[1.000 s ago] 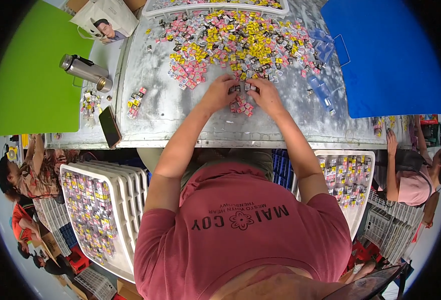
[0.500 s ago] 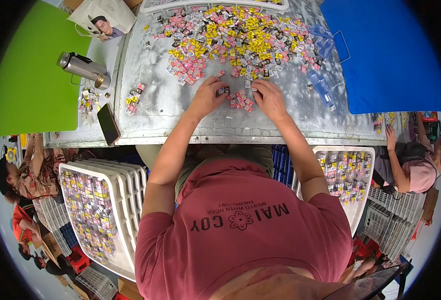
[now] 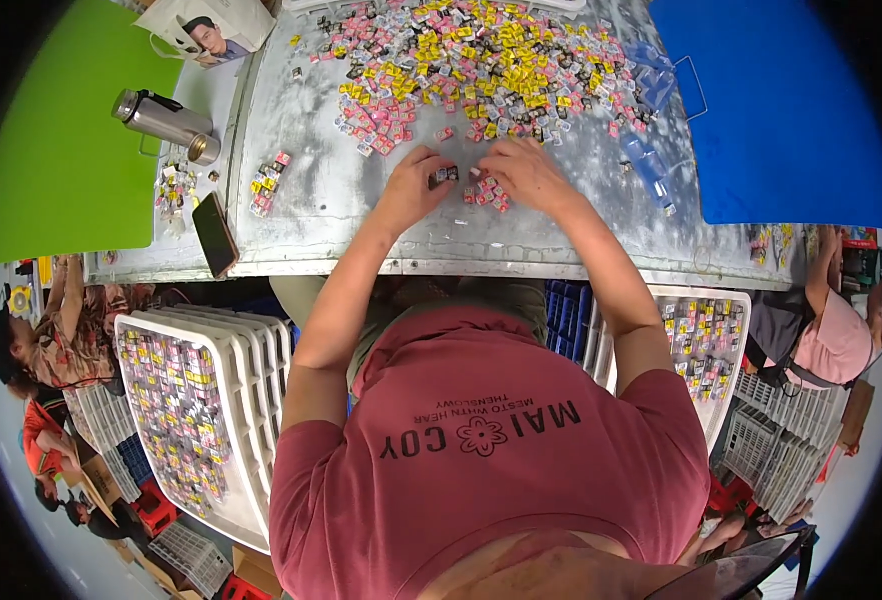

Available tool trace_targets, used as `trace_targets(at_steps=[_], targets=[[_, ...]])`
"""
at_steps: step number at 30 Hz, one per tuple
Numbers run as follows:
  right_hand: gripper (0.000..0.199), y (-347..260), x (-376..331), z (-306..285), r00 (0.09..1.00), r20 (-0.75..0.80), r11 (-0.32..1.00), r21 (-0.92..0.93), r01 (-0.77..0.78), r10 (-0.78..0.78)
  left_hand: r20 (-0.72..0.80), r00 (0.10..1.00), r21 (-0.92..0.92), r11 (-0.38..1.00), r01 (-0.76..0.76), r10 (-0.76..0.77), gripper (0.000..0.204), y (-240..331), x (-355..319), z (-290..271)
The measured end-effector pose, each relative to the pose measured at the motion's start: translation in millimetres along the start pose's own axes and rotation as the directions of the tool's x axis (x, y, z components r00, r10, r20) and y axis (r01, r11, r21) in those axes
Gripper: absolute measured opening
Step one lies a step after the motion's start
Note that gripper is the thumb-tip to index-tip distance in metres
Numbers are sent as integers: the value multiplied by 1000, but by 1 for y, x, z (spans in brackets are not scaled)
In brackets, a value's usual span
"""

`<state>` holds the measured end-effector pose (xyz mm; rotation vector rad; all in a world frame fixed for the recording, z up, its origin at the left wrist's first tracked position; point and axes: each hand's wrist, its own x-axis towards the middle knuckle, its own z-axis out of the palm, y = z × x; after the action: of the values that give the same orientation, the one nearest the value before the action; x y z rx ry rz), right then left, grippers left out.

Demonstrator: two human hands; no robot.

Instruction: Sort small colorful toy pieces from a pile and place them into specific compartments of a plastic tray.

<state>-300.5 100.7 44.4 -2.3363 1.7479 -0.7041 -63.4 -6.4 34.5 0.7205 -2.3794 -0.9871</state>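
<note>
Small square packets or tiles, pink, yellow, black and white, lie in a wide loose pile (image 3: 481, 65) across the far part of the metal table (image 3: 311, 240). My left hand (image 3: 416, 187) is closed on a short row of small dark square pieces (image 3: 446, 174) at its fingertips. Just right of it, my right hand (image 3: 528, 172) pinches a small pale piece (image 3: 476, 172), its kind too small to tell. Under those right fingertips sits a little cluster of pink pieces (image 3: 488, 195). One loose pink piece (image 3: 445, 133) lies beyond my hands.
Left on the table are a small group of pieces (image 3: 268, 185), a phone (image 3: 215, 235) and a steel flask (image 3: 161, 117). Clear plastic boxes (image 3: 646, 168) lie to the right. Stacked white trays of pieces (image 3: 171, 415) stand below the edge. People work at both sides.
My right hand has moved left over the pink cluster, close to my left hand, with a small pale piece at its fingertips. My left hand has hardly moved.
</note>
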Motion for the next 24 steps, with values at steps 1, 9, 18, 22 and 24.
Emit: trace_targets(at_steps=[1, 9, 18, 22, 24], targets=[[29, 0, -1, -1, 1000, -22, 1000, 7, -21, 21, 7, 1000, -5, 1000, 15, -15, 30, 8, -1, -3], [26, -69, -29, -9, 939, -88, 893, 349, -284, 333, 45, 993, 5, 994, -110, 109, 34, 39, -55, 0], [29, -101, -58, 23, 974, -96, 974, 123, -191, 203, 64, 982, 69, 981, -180, 175, 33, 40, -72, 13], [32, -99, -64, 27, 965, -147, 972, 131, -197, 215, 27, 983, 103, 977, -185, 183, 29, 43, -73, 17], [31, -97, -66, 29, 966, -166, 976, 125, -181, 200, -6, 977, 101, 972, -210, 212, 26, 36, -76, 20]])
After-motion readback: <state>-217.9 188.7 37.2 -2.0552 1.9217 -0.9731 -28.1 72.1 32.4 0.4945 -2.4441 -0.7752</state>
